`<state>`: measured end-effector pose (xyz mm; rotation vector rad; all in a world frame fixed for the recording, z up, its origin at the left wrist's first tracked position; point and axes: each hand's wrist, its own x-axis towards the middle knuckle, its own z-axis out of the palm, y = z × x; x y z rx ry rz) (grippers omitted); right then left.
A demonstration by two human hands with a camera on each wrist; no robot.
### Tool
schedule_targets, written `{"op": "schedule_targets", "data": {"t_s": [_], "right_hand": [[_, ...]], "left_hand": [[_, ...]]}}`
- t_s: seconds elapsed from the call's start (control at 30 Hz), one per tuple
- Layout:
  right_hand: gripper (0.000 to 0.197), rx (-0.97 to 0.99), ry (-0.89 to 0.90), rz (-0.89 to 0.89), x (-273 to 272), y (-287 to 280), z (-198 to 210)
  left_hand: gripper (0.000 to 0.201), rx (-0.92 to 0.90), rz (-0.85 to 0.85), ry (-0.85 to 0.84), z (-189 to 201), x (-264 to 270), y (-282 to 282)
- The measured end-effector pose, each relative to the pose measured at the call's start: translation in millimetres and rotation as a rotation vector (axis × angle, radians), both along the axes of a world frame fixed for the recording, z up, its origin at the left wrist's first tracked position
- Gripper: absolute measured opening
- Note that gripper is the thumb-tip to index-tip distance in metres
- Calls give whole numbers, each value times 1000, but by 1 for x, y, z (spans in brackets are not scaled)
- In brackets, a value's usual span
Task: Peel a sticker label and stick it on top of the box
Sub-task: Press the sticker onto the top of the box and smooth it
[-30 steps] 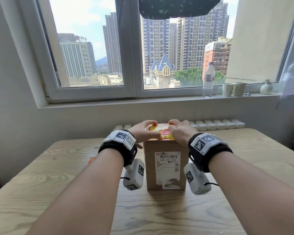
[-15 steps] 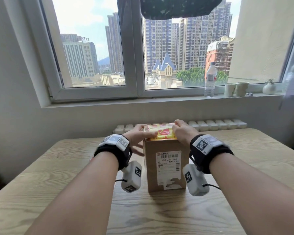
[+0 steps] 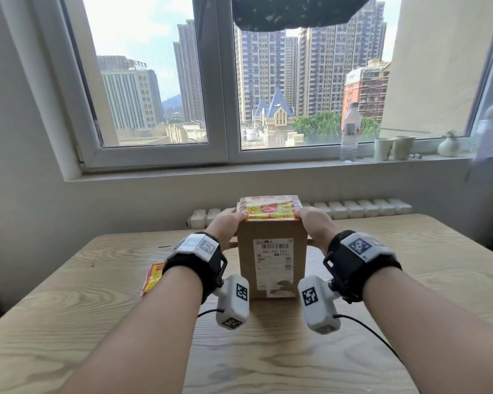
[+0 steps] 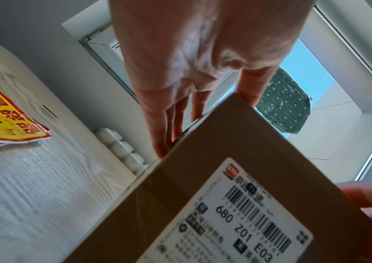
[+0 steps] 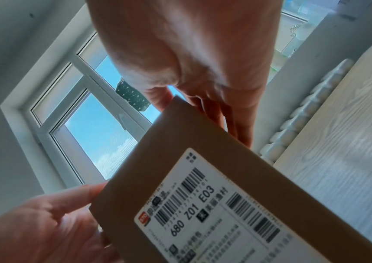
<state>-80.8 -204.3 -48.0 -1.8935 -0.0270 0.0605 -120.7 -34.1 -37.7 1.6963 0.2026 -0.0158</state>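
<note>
1. At the left of the wooden counter lies a small stack of red-and-yellow sticker sheets, flat on the surface and partly hidden behind the left forearm in the head view; the left wrist view shows their near corner lifting a little.
2. The left hand is on the left side of the box. Its fingers lie straight along that side wall, and its thumb reaches across the front face near the left edge. The hand clasps the box between thumb and fingers.
3. The brown cardboard box stands upright near the middle of the counter, its narrow front face turned toward the person. A white shipping label with a barcode covers most of that face, and its lower edge is torn.
4. A red-and-yellow sticker label lies flat on top of the box, covering most of the top face.
5. The right hand mirrors the left one on the right side of the box: fingers stretched along the side wall, thumb on the front face by the right edge, so that it also clasps the box.
6. Behind the counter runs a white radiator under the windowsill. Toward the sill's right end stand a plastic water bottle, two paper cups and a small white vase.
</note>
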Motion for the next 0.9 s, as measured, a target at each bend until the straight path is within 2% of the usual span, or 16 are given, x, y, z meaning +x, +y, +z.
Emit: {"op": "schedule_targets", "data": {"t_s": [0.17, 0.23, 0.33, 0.5, 0.57, 0.73, 0.83, 0.87, 0.9], "right_hand": [[52, -26, -8, -7, 52, 0, -10], [50, -17, 2, -8, 65, 1, -13], [33, -26, -26, 2, 57, 6, -4], [45, -32, -96, -16, 60, 7, -9], [46, -31, -98, -8, 59, 6, -12], [64, -253, -100, 16, 41, 0, -2], [67, -459, -153, 15, 21, -7, 13], [67, -520, -172, 18, 13, -9, 21], [66, -572, -191, 35, 6, -12, 28]], "left_hand": [[36, 20, 9, -18, 2, 34, 2], [37, 23, 22, -15, -2, 49, 3], [37, 27, 33, -12, -8, 64, 7], [47, -8, 89, -7, -20, 74, 13], [52, 50, 83, -15, -21, 72, 14], [73, 318, 29, -79, -6, 55, 15], [107, 390, 38, -115, -2, 62, 26], [111, 428, 31, -124, 2, 60, 27], [107, 472, 4, -127, 8, 57, 26]]}}
